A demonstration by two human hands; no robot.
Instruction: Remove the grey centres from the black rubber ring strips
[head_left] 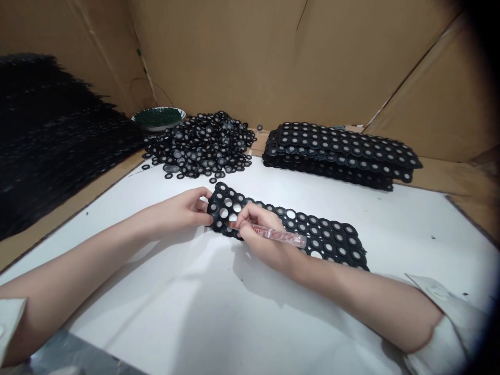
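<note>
A long black strip [332,237] of joined rings with pale round centres lies on the white tabletop [187,307]. My left hand [191,207] grips its left end between thumb and fingers. In my right hand [261,229] is a slim pen-like tool [285,237] with a clear wrapped handle and red lettering. Its tip points left and down at the rings near the strip's left end; whether it touches them I cannot tell. A few of the ring centres there look white and open. My right hand covers part of the strip's middle.
A heap of loose black rings [203,146] lies at the back, beside a white-rimmed bowl [158,119] of dark green bits. Several similar strips are stacked [336,151] at the back right. A large dark pile [50,125] stands at the left. Cardboard walls [234,62] enclose the back.
</note>
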